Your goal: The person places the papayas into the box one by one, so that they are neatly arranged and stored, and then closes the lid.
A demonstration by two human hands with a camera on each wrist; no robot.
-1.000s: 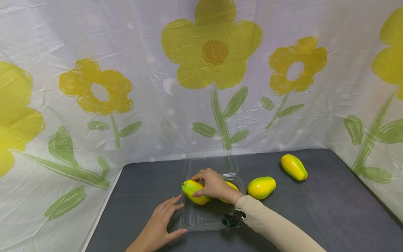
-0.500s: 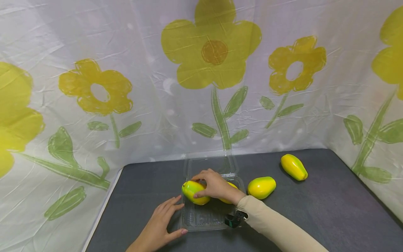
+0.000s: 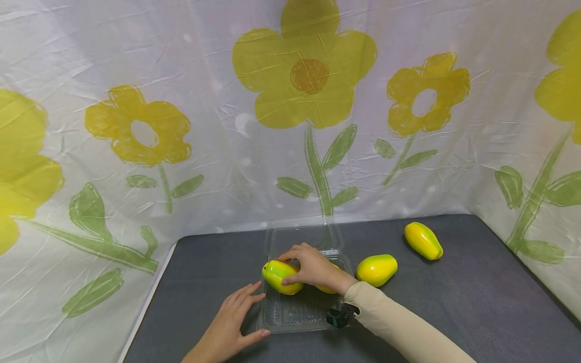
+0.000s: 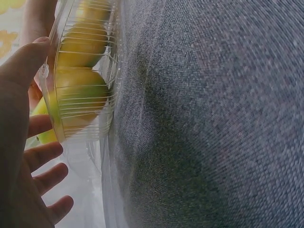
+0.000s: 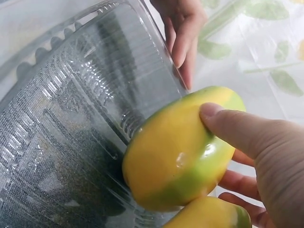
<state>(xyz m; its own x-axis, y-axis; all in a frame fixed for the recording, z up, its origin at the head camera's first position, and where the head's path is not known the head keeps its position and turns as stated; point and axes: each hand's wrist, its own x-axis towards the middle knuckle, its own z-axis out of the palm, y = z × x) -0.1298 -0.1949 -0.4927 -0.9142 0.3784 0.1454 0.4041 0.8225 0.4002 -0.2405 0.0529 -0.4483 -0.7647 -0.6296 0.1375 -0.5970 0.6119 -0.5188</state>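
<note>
In the head view, my right hand (image 3: 310, 266) grips a yellow-green papaya (image 3: 277, 276) over the left part of a clear plastic clamshell box (image 3: 295, 315). The right wrist view shows the thumb on top of this papaya (image 5: 178, 154) and the fingers behind it. A second papaya (image 3: 333, 283) lies in the box, partly hidden under the right wrist. My left hand (image 3: 229, 320) is at the left side of the box, its fingers spread and loosely straight. In the left wrist view its thumb and fingertips are right at the box rim (image 4: 53, 90).
The box lid (image 3: 304, 237) stands open toward the back. On the dark table (image 3: 204, 272), one papaya (image 3: 377, 270) lies just right of the box, and another papaya (image 3: 423, 241) lies farther back right. A flower-printed cloth (image 3: 218, 176) hangs behind and beside the table.
Hardly anything differs. My right hand and wrist have shifted very slightly to the right, with the papaya held in nearly the same place. The left hand is still.
</note>
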